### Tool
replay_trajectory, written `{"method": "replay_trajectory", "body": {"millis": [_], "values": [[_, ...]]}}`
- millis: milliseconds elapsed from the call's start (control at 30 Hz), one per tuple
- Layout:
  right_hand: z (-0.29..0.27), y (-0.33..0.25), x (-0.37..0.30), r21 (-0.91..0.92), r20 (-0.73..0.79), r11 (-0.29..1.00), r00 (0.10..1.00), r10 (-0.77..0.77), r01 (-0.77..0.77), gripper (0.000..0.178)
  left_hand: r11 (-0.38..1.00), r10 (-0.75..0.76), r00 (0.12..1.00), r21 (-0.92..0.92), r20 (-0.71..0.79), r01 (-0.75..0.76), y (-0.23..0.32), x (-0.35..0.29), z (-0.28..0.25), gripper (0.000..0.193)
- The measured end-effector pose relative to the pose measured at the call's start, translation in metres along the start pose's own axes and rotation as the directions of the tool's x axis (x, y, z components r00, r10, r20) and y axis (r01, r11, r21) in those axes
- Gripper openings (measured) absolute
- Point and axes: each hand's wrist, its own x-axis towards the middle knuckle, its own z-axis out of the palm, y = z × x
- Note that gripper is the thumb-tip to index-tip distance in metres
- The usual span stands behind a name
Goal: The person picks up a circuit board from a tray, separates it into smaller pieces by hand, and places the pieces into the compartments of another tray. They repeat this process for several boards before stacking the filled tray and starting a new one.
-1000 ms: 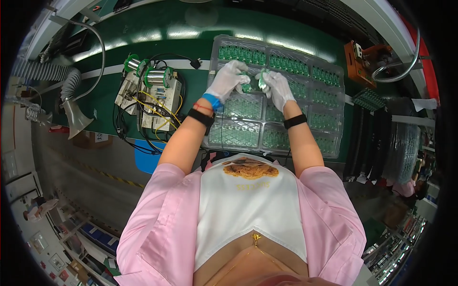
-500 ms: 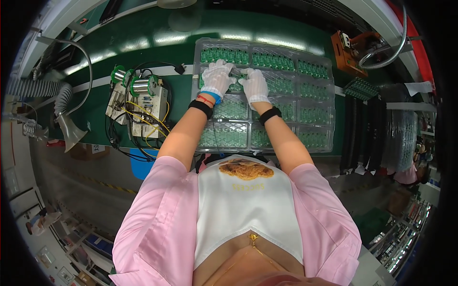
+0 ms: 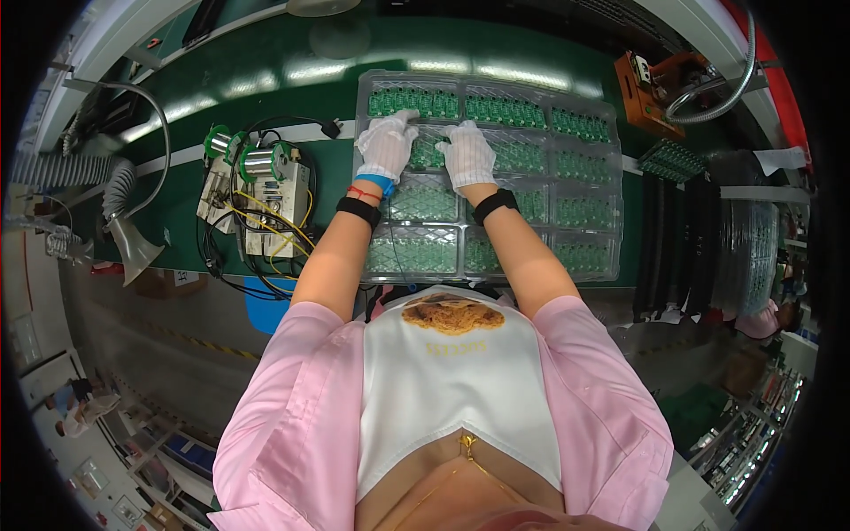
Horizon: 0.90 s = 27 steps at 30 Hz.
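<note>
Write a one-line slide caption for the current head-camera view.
White-gloved left hand and right hand over a clear compartmented tray of green circuit boards, wire spools to the left.

Yellow lettering [image 3: 456, 348] on white shirt [image 3: 447, 389]

On my left, across the green worktop [image 3: 335, 177], I see two silver wire spools with green plastic rims [image 3: 261, 163] beside an off-white metal unit [image 3: 276, 212] tangled in yellow and black cables. Farther left hangs a translucent funnel-shaped hood [image 3: 137, 250]. To my far right stands an orange-brown blocky fixture [image 3: 637, 99] near a silver flexible metal tube [image 3: 714, 117].
</note>
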Motion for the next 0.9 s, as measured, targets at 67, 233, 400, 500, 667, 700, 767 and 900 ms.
{"method": "replay_trajectory", "body": {"millis": [67, 233, 400, 500, 667, 700, 767, 900], "values": [[0.004, 0.005, 0.000, 0.015, -0.059, 0.993, 0.992, -0.116, 0.117, 0.023, 0.986, -0.083, 0.992, -0.151, -0.094, 0.068, -0.004, 0.002, -0.003, 0.024], [-0.001, 0.000, 0.009, 0.021, -0.010, 0.980, 0.980, -0.200, 0.200, 0.020, 0.890, -0.141, 0.990, -0.439, -0.007, 0.124, -0.003, -0.001, -0.023, 0.023], [-0.006, -0.018, 0.014, 0.020, -0.037, 0.966, 0.966, -0.256, 0.257, 0.023, 0.907, -0.155, 0.986, -0.405, -0.056, 0.119, -0.012, -0.009, -0.020, 0.022], [0.014, -0.024, 0.025, -0.148, 0.020, 0.963, 0.974, -0.224, 0.225, 0.023, 0.991, -0.077, 0.988, -0.116, -0.130, 0.062, -0.013, -0.019, -0.019, 0.021], [0.020, -0.029, 0.030, -0.095, -0.045, 0.977, 0.980, -0.195, 0.191, 0.020, 0.955, -0.047, 0.985, 0.298, 0.165, -0.005, 0.011, -0.041, -0.028, 0.027], [0.020, -0.029, 0.031, -0.028, -0.035, 0.976, 0.975, -0.218, 0.217, 0.019, 0.951, -0.022, 0.987, 0.307, 0.157, -0.027, 0.011, -0.045, -0.026, 0.029], [0.022, -0.028, 0.033, 0.107, -0.022, 0.959, 0.965, -0.261, 0.262, 0.019, 0.943, 0.030, 0.990, 0.324, 0.141, -0.074, 0.012, -0.050, -0.025, 0.033], [-0.002, -0.047, 0.030, 0.446, 0.053, 0.894, 0.998, 0.021, -0.043, 0.024, 0.933, 0.067, 0.981, 0.336, 0.183, -0.127, 0.006, -0.053, -0.027, 0.036]]}}
